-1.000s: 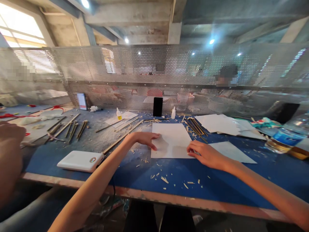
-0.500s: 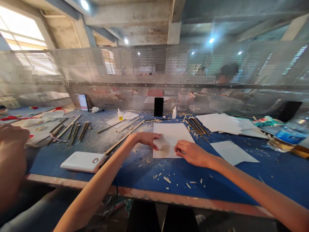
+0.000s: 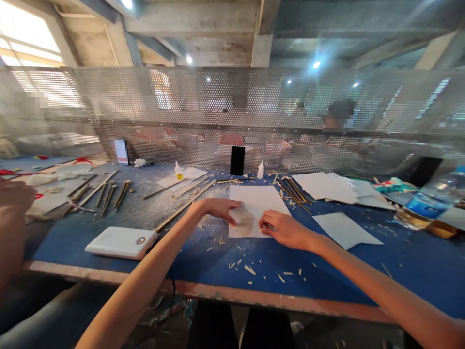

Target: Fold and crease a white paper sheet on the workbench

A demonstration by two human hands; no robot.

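Observation:
A white sheet of paper (image 3: 267, 198) lies on the blue table in front of me. My left hand (image 3: 222, 209) reaches over its left edge, thumb and index finger spread apart and nothing visible between them. Over the right part of the sheet, my right hand (image 3: 281, 227) has its fingers curled in towards the thumb; whatever they may hold is hidden. Between both hands a greyish-beige patch (image 3: 246, 223) shows on the paper, and I cannot tell whether it is a thin piece or a shadow.
A white power bank (image 3: 121, 242) lies left of my forearm. Thin sticks (image 3: 292, 189) and wood shavings are scattered around. Small glue bottles (image 3: 260, 170), a dark phone (image 3: 237, 161), spare paper (image 3: 327, 186) and a water bottle (image 3: 423, 208) stand or lie farther off. A co-worker's hand (image 3: 12, 203) is at left.
The view has shifted slightly, so the surroundings appear a little further left. Both hands stay almost in place over the paper; the right hand's fingers have moved only slightly.

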